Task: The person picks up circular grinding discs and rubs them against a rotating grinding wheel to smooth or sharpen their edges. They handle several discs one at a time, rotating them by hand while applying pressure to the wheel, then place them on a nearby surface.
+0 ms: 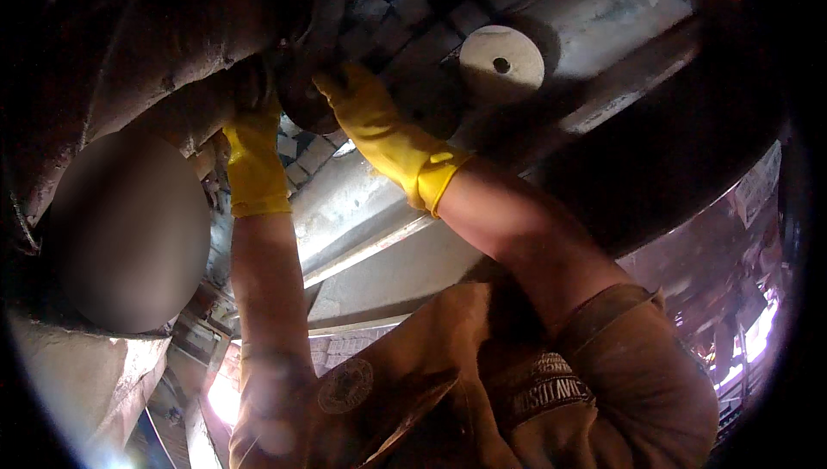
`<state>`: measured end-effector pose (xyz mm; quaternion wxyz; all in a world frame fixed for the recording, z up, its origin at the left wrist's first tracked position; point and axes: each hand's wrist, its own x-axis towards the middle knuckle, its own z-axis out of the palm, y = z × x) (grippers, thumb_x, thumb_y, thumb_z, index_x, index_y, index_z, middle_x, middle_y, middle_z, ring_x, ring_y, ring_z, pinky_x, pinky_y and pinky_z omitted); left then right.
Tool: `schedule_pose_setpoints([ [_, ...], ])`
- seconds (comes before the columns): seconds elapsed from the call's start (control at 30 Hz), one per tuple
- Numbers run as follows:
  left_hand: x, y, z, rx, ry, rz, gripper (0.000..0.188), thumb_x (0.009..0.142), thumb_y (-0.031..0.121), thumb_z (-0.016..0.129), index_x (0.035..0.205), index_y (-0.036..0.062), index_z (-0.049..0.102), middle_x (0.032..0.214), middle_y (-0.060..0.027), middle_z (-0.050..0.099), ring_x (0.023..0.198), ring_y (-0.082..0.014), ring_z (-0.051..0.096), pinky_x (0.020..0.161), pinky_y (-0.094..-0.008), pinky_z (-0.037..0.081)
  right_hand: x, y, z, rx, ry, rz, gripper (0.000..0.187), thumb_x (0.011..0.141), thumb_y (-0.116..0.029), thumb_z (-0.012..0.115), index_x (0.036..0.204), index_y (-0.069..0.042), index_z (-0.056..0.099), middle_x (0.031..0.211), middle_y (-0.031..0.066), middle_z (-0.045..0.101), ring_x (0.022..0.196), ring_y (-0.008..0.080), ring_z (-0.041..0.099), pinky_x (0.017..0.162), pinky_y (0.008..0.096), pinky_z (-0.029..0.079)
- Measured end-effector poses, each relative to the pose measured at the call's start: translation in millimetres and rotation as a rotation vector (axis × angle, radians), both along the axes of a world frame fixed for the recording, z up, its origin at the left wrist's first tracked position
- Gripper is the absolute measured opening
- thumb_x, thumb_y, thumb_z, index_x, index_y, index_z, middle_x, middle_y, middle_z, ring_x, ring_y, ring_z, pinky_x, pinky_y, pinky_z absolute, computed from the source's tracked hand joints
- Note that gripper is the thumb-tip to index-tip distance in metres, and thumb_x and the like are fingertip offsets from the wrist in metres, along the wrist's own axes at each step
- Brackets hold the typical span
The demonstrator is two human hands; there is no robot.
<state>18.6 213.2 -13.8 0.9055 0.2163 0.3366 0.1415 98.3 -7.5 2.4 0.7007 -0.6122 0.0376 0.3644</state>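
Note:
I wear yellow gloves on both hands. My right hand reaches up to the left, its fingers bent at the edge of a dark round disc. The disc's outline is partly lost in shadow. My left hand stretches upward on the disc's left side. Deep shadow hides its fingers and anything in them. To the right, a pale round disc with a dark hole in its middle lies on a grey surface. Small greyish square pieces lie around and beneath the dark disc.
A metal ledge runs diagonally below my hands. A large rough brown curved form fills the upper left. At left, a blurred oval covers part of the view. A dark hollow lies on the right.

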Motion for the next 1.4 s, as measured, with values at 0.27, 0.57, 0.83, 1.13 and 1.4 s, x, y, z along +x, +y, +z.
schedule_pose_setpoints([
  [0.27,-27,27,-19,-0.991,-0.327,0.304,0.052,0.103,0.026,0.053,0.151,0.0100,0.043,0.155,-0.0082,0.046,0.142,-0.0224,0.042,0.120,-0.0370,0.031,-10,11,-19,-0.010,-0.148,-0.060,0.037,0.097,-0.030,0.067,0.124,-0.004,0.065,0.116,0.0224,0.070,0.108,0.0415,0.066,0.095,0.0444,0.052],
  [0.57,-34,32,-27,-0.655,-0.292,0.106,0.049,0.105,0.030,0.051,0.150,0.0106,0.045,0.154,-0.0088,0.047,0.141,-0.0225,0.043,0.121,-0.0391,0.031,-13,22,-17,0.026,0.034,-0.067,0.037,0.097,-0.030,0.069,0.117,0.000,0.064,0.111,0.0128,0.072,0.100,0.0234,0.066,0.093,0.0358,0.051],
  [0.83,-27,21,-8,-1.198,-0.427,0.272,0.052,0.106,0.030,0.050,0.152,0.0077,0.040,0.155,-0.0074,0.044,0.142,-0.0202,0.040,0.122,-0.0357,0.029,-13,37,-10,-0.046,-0.031,-0.236,0.034,0.095,-0.031,0.071,0.109,0.000,0.066,0.098,0.0130,0.072,0.086,0.0222,0.067,0.081,0.0363,0.053],
  [1.13,-39,29,-25,-0.945,-0.350,0.152,0.048,0.102,0.026,0.052,0.146,0.0067,0.049,0.152,-0.0100,0.048,0.138,-0.0227,0.047,0.118,-0.0361,0.034,-1,51,-14,0.039,0.144,-0.339,0.029,0.093,-0.024,0.073,0.105,0.001,0.067,0.095,0.0126,0.072,0.085,0.0229,0.067,0.083,0.0356,0.053],
  [1.4,-41,20,-19,-0.367,-0.270,-0.030,0.047,0.107,0.028,0.047,0.151,0.0120,0.042,0.155,-0.0084,0.043,0.144,-0.0201,0.037,0.121,-0.0363,0.027,13,82,-50,0.116,0.052,-0.216,0.021,0.089,-0.016,0.075,0.105,-0.004,0.070,0.096,0.0071,0.073,0.087,0.0206,0.068,0.083,0.0351,0.054],
])
